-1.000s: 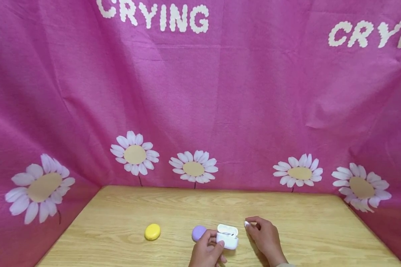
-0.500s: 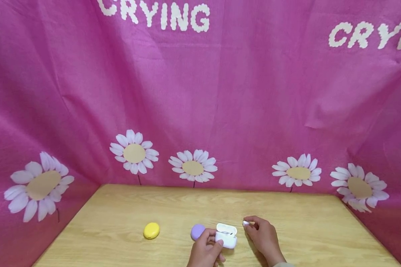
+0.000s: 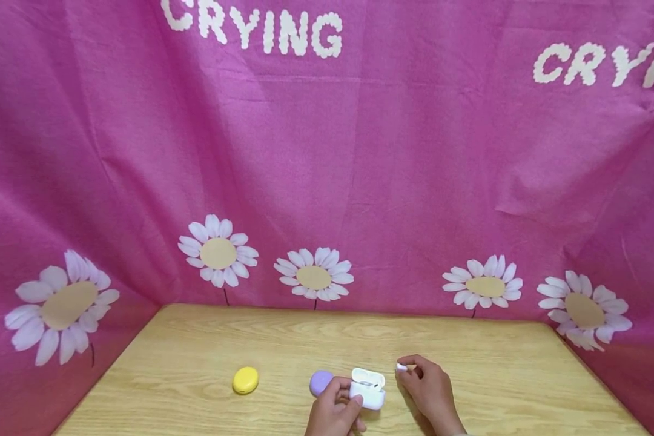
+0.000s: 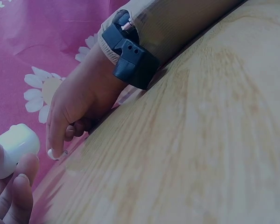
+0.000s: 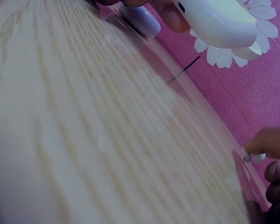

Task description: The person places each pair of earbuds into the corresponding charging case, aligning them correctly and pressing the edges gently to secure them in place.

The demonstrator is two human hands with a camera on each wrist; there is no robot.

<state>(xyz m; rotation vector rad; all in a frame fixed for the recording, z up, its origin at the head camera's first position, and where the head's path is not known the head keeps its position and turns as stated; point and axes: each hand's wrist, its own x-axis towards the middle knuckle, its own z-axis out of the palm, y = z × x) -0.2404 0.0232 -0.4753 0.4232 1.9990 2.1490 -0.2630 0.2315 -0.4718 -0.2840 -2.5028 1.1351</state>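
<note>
My left hand [image 3: 333, 413] grips a white earbud charging case [image 3: 367, 396] whose lid [image 3: 368, 378] stands raised; a small dark spot shows inside it. To the right, my right hand [image 3: 429, 389] pinches a small white earbud [image 3: 401, 367] between thumb and index finger, just above the table and apart from the case. The right wrist view shows the case [image 5: 219, 23] held off the tabletop and the earbud [image 5: 255, 156] at the fingertips. In the left wrist view the earbud [image 4: 53, 154] is mostly covered by the fingers.
A purple rounded case [image 3: 321, 383] lies just behind the left hand. Farther left on the wooden table [image 3: 169, 375] rests a yellow rounded case [image 3: 246, 380]. A pink daisy-print cloth [image 3: 392, 181] hangs behind the table and at both sides.
Between the right fingertips the earbud has turned a little and shows more of itself. The left hand and the open case hold nearly the same place; the view has shifted slightly.
</note>
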